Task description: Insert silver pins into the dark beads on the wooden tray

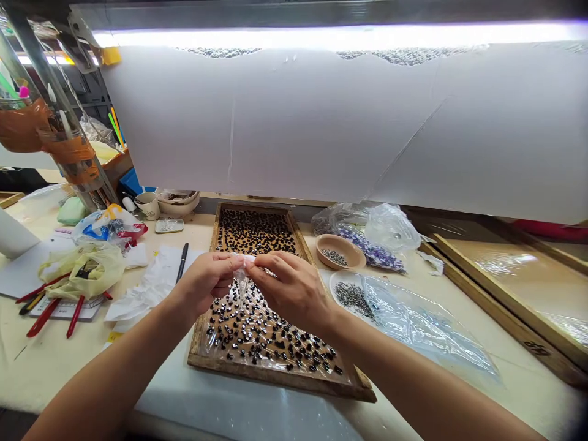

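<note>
Above the middle of a wooden-framed tray (202,343), my two hands meet. My left hand (210,280) and my right hand (294,288) are both closed, pinching a small white piece (243,258) between their fingertips. Whether it is tissue or plastic I cannot tell; something clear hangs just below it. Below my hands, many small shiny black pieces (257,352) lie spread over clear film in the tray. They sit more densely toward its far end.
To the right stand a tan bowl (356,260) and a white dish (337,282) of small metallic bits, plus plastic bags (427,331). Further right lie wooden frames (505,318). On the left are a black pen (182,262), crumpled paper (149,294) and red-handled tools (43,318).
</note>
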Demonstrator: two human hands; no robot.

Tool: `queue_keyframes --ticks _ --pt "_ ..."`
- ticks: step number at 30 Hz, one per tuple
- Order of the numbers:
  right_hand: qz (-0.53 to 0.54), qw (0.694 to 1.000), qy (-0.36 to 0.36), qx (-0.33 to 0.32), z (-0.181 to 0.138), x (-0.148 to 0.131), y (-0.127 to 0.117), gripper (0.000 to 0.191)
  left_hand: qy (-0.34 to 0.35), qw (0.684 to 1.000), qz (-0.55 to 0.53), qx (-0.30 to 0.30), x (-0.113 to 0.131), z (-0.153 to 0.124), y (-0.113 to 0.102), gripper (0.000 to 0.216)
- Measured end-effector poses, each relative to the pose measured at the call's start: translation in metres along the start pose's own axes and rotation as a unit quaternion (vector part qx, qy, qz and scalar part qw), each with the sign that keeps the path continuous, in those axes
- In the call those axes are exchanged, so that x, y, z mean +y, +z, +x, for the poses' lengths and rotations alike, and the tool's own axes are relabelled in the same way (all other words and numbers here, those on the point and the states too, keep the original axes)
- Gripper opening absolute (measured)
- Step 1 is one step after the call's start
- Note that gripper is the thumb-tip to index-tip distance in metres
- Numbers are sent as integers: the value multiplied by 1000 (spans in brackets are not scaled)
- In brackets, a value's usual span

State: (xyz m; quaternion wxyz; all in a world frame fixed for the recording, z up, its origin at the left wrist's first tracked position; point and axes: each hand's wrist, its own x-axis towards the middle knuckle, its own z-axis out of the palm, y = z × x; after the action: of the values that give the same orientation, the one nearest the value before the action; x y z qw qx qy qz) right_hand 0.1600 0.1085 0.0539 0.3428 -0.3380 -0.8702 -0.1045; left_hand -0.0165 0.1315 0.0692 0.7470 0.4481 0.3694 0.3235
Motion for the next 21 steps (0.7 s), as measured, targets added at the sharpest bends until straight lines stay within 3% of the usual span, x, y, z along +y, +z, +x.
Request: queue_keyframes --ticks 2,5,8,11,15,17,21 --pt "47 998 30 15 0 0 -3 19 8 1000 10 4 -1 1 0 28" --pt "161 974 159 31 3 2 -8 20 17 1000 24 9 -3 2 -1 29" --pt "250 934 254 -18 8 4 -10 17 26 999 36 14 -3 1 0 29" --pt "262 925 269 -49 12 4 -8 9 27 999 43 17 -3 0 2 30" --pt "254 925 281 -36 14 0 -7 5 20 999 47 14 -4 0 2 31" --pt "299 900 313 -44 13 -2 -9 7 22 998 50 16 -3 -1 0 33" --pt "432 811 391 -47 13 2 -12 16 17 998 60 13 -3 -8 -4 38"
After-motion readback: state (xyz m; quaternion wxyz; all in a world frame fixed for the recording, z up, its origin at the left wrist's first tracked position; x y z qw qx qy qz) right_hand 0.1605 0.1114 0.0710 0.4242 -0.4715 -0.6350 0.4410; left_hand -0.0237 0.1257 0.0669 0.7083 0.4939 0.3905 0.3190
